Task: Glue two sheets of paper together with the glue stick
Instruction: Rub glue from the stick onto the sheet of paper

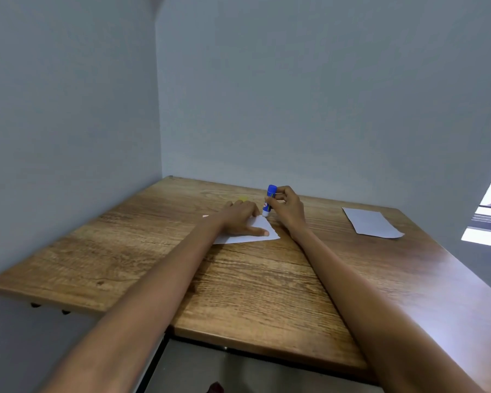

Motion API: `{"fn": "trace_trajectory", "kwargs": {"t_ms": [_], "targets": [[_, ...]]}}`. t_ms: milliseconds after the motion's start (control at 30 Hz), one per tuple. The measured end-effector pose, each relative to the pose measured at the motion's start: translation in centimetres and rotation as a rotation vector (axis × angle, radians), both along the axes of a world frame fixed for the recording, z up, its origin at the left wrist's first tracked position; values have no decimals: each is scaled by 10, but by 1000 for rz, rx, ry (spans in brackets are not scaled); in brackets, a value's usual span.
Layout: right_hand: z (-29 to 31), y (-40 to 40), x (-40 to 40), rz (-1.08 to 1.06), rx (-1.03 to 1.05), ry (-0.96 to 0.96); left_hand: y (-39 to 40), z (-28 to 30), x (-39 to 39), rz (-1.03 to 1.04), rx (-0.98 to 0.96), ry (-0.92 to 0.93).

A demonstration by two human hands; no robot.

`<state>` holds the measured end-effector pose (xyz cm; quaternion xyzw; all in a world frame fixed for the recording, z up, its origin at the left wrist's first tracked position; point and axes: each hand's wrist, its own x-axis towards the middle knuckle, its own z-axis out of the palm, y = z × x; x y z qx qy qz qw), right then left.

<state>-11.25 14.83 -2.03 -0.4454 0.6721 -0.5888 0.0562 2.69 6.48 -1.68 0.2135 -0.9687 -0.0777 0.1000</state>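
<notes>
Desk: wood-grain finish, prob. laminate, smooth w/ a soft sheen at lower right of frame. Sheet under left hand, centre: thin white paper, matt, flat. Second sheet, right of centre: same matt paper, near corner slightly curled. Glue stick, centre: smooth plastic, glossy blue body, white tip end. Walls, upper frame: matt grey paint, even.
</notes>
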Motion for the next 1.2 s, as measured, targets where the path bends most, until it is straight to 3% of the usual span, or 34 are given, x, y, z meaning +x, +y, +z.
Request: {"fn": "trace_trajectory", "kwargs": {"t_ms": [700,967,1200], "targets": [[2,11,10,33,25,87,-2,-5,-2,49,-145,39],[1,27,15,41,23,52,1,4,0,122,15,11],[2,44,19,34,34,59,7,3,5,141,-9,-62]]}}
